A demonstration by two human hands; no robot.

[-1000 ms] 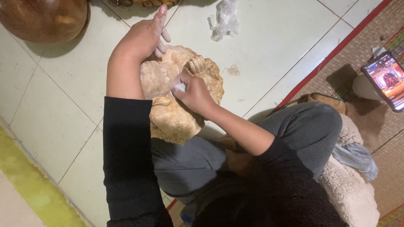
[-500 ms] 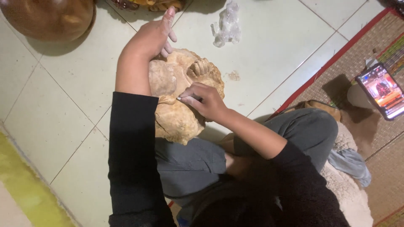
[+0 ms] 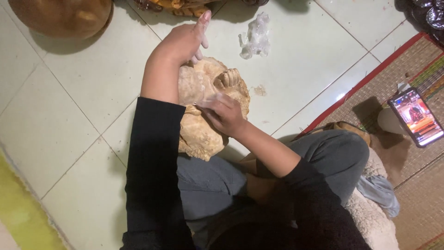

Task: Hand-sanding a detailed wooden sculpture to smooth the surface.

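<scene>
A crumpled clear plastic wrap [image 3: 255,35] lies on the pale tiled floor [image 3: 69,115]. A round brown wooden piece [image 3: 62,16] sits at the top left corner. On the woven mat [image 3: 416,83] at the right, a phone [image 3: 415,116] leans with its screen lit.

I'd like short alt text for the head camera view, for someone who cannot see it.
A seated person steadies a pale carved wooden piece on a tiled floor, left hand on its far edge and right hand pressed to its middle. A lit phone lies on a woven mat to the right.
</scene>
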